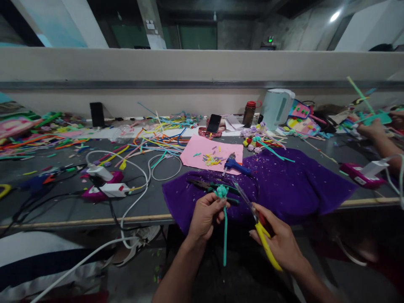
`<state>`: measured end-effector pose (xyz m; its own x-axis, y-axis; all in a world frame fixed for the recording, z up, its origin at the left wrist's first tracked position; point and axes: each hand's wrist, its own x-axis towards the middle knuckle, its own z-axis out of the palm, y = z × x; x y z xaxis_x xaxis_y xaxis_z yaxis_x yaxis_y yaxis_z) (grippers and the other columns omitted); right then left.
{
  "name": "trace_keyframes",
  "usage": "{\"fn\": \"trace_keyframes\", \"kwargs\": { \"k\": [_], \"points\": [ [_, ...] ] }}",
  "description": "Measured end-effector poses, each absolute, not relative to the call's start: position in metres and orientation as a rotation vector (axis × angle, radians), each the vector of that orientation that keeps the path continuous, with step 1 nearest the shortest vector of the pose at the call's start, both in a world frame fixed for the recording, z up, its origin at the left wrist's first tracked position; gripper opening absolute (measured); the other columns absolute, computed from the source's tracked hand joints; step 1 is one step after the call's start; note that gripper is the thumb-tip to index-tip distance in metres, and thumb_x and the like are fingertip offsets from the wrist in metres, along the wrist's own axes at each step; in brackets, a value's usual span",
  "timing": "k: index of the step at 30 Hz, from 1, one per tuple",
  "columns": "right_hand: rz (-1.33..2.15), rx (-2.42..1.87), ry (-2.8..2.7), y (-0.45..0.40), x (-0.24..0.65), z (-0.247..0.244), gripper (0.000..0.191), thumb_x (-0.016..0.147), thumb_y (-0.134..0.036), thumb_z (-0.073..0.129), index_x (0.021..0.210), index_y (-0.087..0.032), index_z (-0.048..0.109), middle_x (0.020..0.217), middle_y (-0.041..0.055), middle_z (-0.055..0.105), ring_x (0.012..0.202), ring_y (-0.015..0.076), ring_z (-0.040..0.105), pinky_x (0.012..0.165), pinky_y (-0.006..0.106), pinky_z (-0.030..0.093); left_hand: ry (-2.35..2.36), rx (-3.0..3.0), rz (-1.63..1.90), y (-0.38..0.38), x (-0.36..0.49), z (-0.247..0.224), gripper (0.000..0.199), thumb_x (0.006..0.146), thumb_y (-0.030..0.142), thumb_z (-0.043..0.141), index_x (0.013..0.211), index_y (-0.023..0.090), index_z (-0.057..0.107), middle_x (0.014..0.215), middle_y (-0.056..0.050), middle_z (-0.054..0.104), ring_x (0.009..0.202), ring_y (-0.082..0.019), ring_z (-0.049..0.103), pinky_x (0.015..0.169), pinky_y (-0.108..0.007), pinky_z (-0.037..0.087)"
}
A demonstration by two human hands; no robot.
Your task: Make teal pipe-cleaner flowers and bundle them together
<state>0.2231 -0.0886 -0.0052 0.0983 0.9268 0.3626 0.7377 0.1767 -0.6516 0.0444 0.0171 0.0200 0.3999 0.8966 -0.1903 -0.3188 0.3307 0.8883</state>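
My left hand [205, 213] pinches a teal pipe-cleaner flower [225, 235] just under its bunched head, and the straight stem hangs down. In my right hand [280, 237] is a pair of scissors [268, 246] with yellow and red handles. Their blades point up and left, apart from the flower. Behind my hands a purple cloth [290, 185] covers the table edge. On it lie dark-jawed pliers [202, 185], partly hidden by my left hand. A blue glue gun [238, 166] rests across a pink sheet [198, 147] scattered with small clippings [211, 160].
White cables [147, 181] and magenta power strips [104, 187] lie on the left. Loose pipe cleaners [164, 143] spread behind them. A kettle [276, 109], a bottle [249, 113] and a phone [213, 123] stand or lie at the back. Another person's hand [374, 130] works at far right.
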Motion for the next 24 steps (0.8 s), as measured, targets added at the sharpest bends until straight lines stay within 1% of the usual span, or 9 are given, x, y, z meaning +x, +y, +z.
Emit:
{"fn": "trace_keyframes", "kwargs": {
  "k": [5, 10, 13, 18, 24],
  "points": [
    [0.336, -1.613, -1.651, -0.089, 0.221, -0.008, 0.055, 0.073, -0.031, 0.061, 0.124, -0.019, 0.045, 0.106, 0.0075, 0.063, 0.090, 0.0193, 0.062, 0.080, 0.030, 0.050, 0.781, 0.862, 0.915, 0.019, 0.045, 0.021, 0.025, 0.060, 0.031, 0.072, 0.065, 0.013, 0.056, 0.057, 0.001, 0.061, 0.032, -0.001, 0.040, 0.032, -0.014, 0.026],
    [0.383, -1.581, -1.687, -0.091, 0.219, -0.011, 0.056, 0.073, -0.028, 0.061, 0.125, -0.020, 0.043, 0.113, 0.0083, 0.060, 0.098, 0.0201, 0.060, 0.085, 0.031, 0.048, 0.761, 0.855, 0.924, 0.020, 0.046, 0.021, 0.024, 0.061, 0.031, 0.071, 0.065, 0.013, 0.056, 0.058, 0.002, 0.060, 0.033, -0.001, 0.040, 0.032, -0.014, 0.027],
    [0.374, -1.561, -1.710, -0.092, 0.216, -0.012, 0.056, 0.074, -0.027, 0.061, 0.126, -0.021, 0.041, 0.114, 0.0080, 0.059, 0.100, 0.0201, 0.058, 0.086, 0.030, 0.048, 0.747, 0.841, 0.950, 0.020, 0.046, 0.020, 0.024, 0.061, 0.031, 0.071, 0.065, 0.013, 0.056, 0.057, 0.002, 0.059, 0.032, -0.001, 0.039, 0.031, -0.014, 0.026],
    [0.335, -1.561, -1.741, -0.092, 0.214, -0.015, 0.056, 0.074, -0.028, 0.061, 0.126, -0.021, 0.040, 0.110, 0.0083, 0.060, 0.095, 0.0199, 0.060, 0.081, 0.029, 0.050, 0.744, 0.830, 0.955, 0.020, 0.047, 0.019, 0.024, 0.062, 0.030, 0.071, 0.070, 0.013, 0.057, 0.058, 0.003, 0.057, 0.032, 0.000, 0.040, 0.031, -0.014, 0.025],
    [0.352, -1.559, -1.749, -0.091, 0.211, -0.015, 0.056, 0.075, -0.027, 0.060, 0.126, -0.021, 0.039, 0.106, 0.0068, 0.060, 0.090, 0.0183, 0.059, 0.081, 0.028, 0.049, 0.701, 0.822, 0.949, 0.019, 0.048, 0.016, 0.022, 0.066, 0.030, 0.069, 0.074, 0.014, 0.057, 0.059, 0.004, 0.056, 0.034, 0.000, 0.040, 0.032, -0.013, 0.024]
  ]
}}
